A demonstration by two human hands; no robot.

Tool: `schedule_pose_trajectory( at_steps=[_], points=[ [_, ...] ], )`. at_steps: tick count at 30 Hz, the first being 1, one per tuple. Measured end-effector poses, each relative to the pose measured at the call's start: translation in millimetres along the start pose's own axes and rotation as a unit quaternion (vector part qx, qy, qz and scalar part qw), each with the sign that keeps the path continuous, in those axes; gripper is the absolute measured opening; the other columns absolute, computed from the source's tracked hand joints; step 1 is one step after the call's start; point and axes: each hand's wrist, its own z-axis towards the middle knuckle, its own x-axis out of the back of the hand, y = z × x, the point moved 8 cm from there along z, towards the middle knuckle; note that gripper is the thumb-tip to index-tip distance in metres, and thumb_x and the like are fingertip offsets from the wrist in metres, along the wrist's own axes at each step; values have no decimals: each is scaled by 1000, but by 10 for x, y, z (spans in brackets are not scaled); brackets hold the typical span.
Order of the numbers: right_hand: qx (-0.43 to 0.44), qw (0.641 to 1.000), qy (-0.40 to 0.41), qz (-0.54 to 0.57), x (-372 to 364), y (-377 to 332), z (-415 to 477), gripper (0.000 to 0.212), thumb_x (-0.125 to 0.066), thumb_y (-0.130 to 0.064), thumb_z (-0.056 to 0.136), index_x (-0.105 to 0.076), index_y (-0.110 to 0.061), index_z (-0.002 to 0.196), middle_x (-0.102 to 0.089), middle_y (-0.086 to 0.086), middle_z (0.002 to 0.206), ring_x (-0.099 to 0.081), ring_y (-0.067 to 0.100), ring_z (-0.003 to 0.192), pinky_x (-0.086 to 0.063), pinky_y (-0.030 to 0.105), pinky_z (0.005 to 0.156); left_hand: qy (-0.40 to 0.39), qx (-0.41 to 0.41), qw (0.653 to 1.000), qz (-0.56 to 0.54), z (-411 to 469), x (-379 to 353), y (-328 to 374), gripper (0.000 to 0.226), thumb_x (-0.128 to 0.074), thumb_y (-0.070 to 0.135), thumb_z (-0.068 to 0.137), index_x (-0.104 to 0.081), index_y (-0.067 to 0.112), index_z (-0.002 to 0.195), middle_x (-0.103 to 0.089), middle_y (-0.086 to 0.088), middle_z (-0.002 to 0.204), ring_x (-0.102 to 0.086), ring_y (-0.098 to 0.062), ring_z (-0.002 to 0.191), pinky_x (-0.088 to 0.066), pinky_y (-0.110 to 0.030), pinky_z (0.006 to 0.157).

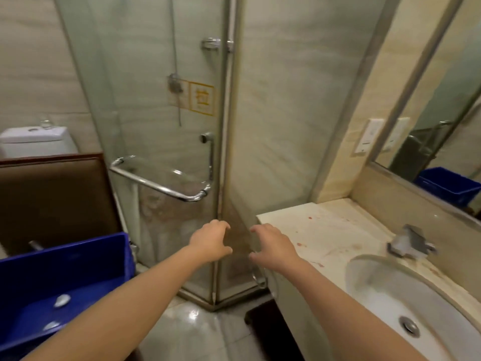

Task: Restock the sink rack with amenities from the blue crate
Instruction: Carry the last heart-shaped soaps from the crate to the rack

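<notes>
- Left hand [212,241]: bare, no glove, ring or watch visible.
- Right hand [272,246]: bare likewise.
- Both forearms bare; no sleeve in view.

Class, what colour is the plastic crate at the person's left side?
The plastic crate is bright blue, seen best in the head view, lower left.

blue crate [78,267] at lower left, open-topped, set in front of a brown panel; two small pale wrapped amenities [62,300] lie on its floor.
</notes>
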Motion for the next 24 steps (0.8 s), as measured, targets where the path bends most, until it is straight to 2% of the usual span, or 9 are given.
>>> schedule_pose_trajectory(
  at_steps=[6, 14, 24],
  points=[
    [67, 998, -17, 9, -308, -967, 237, 63, -65, -36, 82, -42, -24, 140, -45, 1, 138, -44, 23, 130, -41, 39, 103, 21, 76, 997, -12, -409, 207, -1010, 69, -72, 43, 82, -42, 25, 141, -46, 1, 139, -49, -19, 127, -45, -38, 102],
    [139, 989, -46, 20, -547, -2005, 401, 62, -63, -36, 83, -43, -26, 140, -44, -2, 139, -41, 19, 132, -39, 36, 104, 36, 162, 985, -51, -1022, 404, -1982, 65, -71, 37, 86, -41, 24, 142, -45, 3, 138, -53, -16, 119, -52, -38, 93],
    [280, 955, -92, 14, -920, -3267, 734, 59, -66, -34, 84, -45, -26, 139, -49, -3, 133, -47, 16, 125, -46, 35, 99, 85, 290, 949, -86, -1622, 547, -3062, 65, -71, 39, 84, -42, 24, 141, -46, 2, 137, -53, -17, 119, -52, -40, 92]
  ],
)
